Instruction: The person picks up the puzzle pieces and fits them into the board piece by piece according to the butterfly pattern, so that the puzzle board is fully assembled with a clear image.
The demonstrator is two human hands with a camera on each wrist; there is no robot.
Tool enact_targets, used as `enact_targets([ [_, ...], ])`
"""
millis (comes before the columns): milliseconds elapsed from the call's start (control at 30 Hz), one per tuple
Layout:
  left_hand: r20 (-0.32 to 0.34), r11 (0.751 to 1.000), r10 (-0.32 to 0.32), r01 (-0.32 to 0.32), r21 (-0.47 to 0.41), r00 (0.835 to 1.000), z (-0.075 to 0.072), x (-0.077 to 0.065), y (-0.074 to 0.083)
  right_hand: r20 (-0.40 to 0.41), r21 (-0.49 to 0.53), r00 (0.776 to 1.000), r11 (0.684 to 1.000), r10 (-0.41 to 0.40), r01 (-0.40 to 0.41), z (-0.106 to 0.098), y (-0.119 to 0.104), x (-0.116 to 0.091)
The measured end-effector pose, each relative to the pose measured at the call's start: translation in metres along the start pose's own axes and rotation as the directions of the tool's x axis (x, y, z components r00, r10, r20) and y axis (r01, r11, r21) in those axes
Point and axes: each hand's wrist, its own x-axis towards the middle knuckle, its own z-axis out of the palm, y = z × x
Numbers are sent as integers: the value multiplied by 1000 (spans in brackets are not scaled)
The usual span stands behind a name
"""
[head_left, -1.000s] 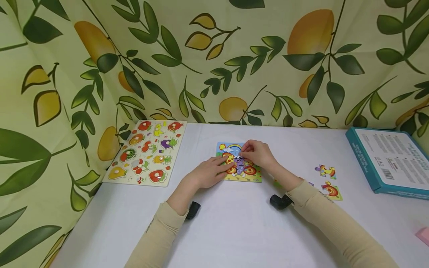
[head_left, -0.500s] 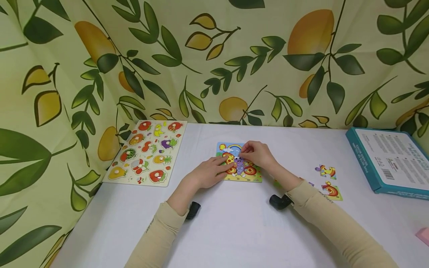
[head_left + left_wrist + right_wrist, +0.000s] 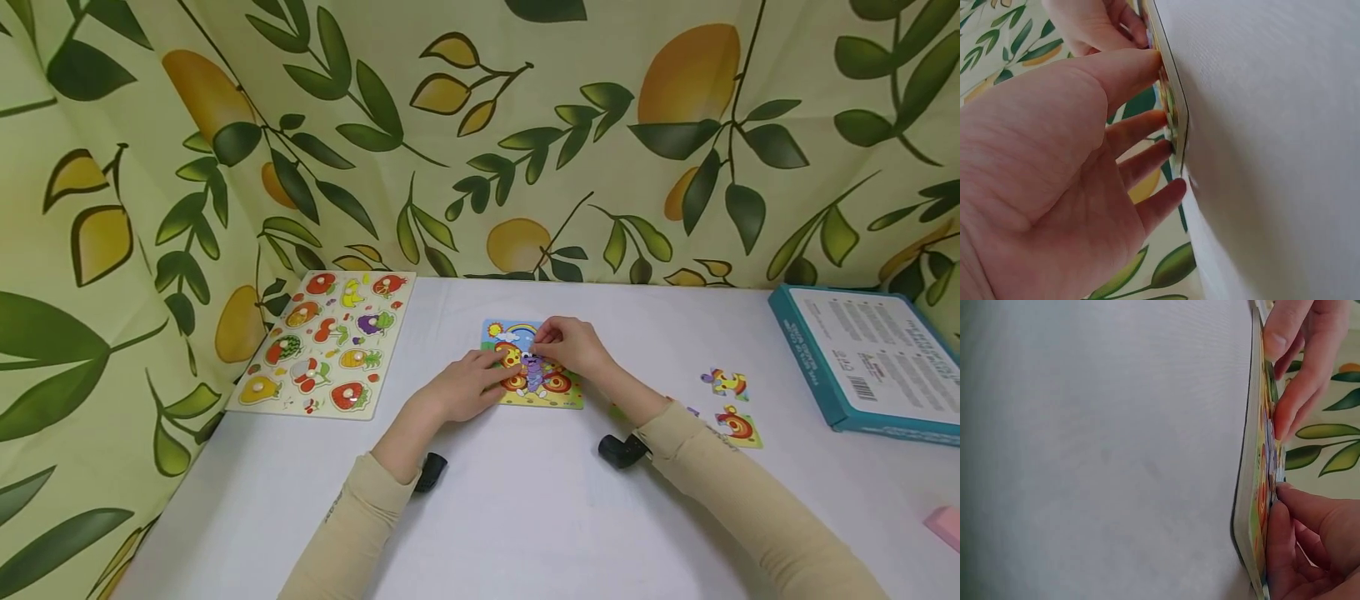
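A small square jigsaw puzzle board (image 3: 555, 400) with a bright butterfly picture lies on the white table. My left hand (image 3: 468, 387) rests on its left side, fingers fairly straight; the left wrist view shows those fingertips (image 3: 1157, 119) along the board's edge. A purple puzzle piece (image 3: 534, 377) with a cartoon face sits in the middle of the picture, slightly tilted. At its top edge, my right hand (image 3: 573, 346) pinches with thumb and index finger, the other fingers curled. From the right wrist view, both hands meet low over the board's surface (image 3: 1257, 506).
Loose puzzle pieces (image 3: 731, 383) lie right of the board, some partly hidden by the right forearm. A fruit peg puzzle (image 3: 375, 354) lies at the left, a teal box (image 3: 817, 392) at the right. A pink block (image 3: 943, 527) shows at the right edge.
The head view has shifted very slightly. Both hands keep to the same spots on the puzzle board, with only tiny movement at the right fingertips.
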Motion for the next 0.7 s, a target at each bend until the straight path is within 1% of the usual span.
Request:
enact_targets([
  [100,-6,1000,10,-10,-17,1000,0,2,1,10,-8,1000,1000,6,-6,-1,1,0],
  [233,-22,998,61,-61,-19,998,-1,9,2,15,-28,1000,1000,3,-3,-3,1,1],
  [300,-27,995,90,-91,-39,996,-1,15,4,18,-40,1000,999,0,1,-4,2,1],
  [367,-22,992,98,-99,-78,995,-1,20,6,28,-40,1000,999,7,-6,-6,2,0],
  [433,-18,989,85,-87,-116,996,-1,23,8,52,-41,999,999,11,-9,-7,2,-1],
  [500,-7,988,57,-57,-145,998,-1,25,10,97,-40,995,999,8,-4,-10,3,-5],
  [600,12,987,20,-17,-158,1000,-2,24,12,142,-21,990,1000,-13,16,-20,10,-17],
  [633,16,987,11,-8,-158,1000,-2,23,12,147,-6,989,1000,-14,15,-25,13,-24],
  [700,22,987,1,3,-160,1000,-2,22,14,122,22,992,1000,-22,19,-39,24,-38],
])
